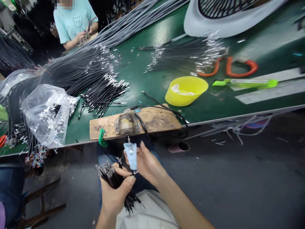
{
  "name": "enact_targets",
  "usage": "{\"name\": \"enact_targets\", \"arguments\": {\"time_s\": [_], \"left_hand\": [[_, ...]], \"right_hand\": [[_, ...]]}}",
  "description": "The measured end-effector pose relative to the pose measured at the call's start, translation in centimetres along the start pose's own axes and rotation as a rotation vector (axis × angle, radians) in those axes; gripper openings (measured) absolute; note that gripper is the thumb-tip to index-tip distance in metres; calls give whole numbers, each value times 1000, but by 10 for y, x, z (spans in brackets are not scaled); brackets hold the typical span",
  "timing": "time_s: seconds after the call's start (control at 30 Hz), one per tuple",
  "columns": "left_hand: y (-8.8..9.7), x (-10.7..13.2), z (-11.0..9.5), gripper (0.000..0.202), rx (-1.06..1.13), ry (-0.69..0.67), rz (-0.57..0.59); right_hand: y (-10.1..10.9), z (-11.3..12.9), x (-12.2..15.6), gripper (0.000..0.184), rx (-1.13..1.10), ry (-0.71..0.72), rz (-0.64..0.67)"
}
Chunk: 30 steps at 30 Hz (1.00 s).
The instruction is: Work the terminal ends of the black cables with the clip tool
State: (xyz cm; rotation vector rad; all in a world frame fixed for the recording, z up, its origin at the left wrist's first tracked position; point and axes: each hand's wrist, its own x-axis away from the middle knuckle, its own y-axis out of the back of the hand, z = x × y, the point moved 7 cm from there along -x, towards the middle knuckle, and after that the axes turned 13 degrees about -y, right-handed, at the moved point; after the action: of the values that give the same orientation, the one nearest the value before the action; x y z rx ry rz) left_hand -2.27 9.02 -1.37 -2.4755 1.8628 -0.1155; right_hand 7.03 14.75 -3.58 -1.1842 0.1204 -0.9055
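My left hand (116, 192) is closed around a bundle of short black cables (110, 175) with silver tips, held above my lap. Its thumb and index finger pinch near a small bright metal end (135, 172). Close by, my right hand (149, 163) curls round a light-blue tapered piece (131, 156), its fingers partly hidden behind it. The wide end of that piece points up to a thin metal shaft (129, 139) below a small motor (126, 124). Whether the piece is fixed on the shaft I cannot make out. The motor sits on a wooden board (157, 119) at the table edge.
A green clamp (102, 138) grips the board. On the green table (140, 81) lie black cables (102, 95), a plastic bag (46, 116), a yellow cup (186, 92), orange-handled scissors (240, 68), a green marker (245, 83) and a fan (214, 27). A person (75, 24) works across the table.
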Motion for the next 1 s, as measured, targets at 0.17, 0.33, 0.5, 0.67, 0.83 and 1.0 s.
{"name": "enact_targets", "arguments": {"time_s": [0.17,0.33,0.5,0.67,0.83,1.0], "left_hand": [[-2,19,6,24,93,94,-9],[3,22,26,16,271,327,-44],[0,25,29,8,267,370,22],[-3,27,29,12,210,344,75],[-2,31,25,26,111,338,84],[-2,41,21,33,20,349,14]], "right_hand": [[23,-6,20,37,247,81,-182],[25,-6,39,28,544,200,-331],[-1,19,55,12,837,604,-419],[-8,29,53,13,939,653,-409],[1,28,51,21,914,595,-402],[-25,24,60,14,1166,732,-237]]}}
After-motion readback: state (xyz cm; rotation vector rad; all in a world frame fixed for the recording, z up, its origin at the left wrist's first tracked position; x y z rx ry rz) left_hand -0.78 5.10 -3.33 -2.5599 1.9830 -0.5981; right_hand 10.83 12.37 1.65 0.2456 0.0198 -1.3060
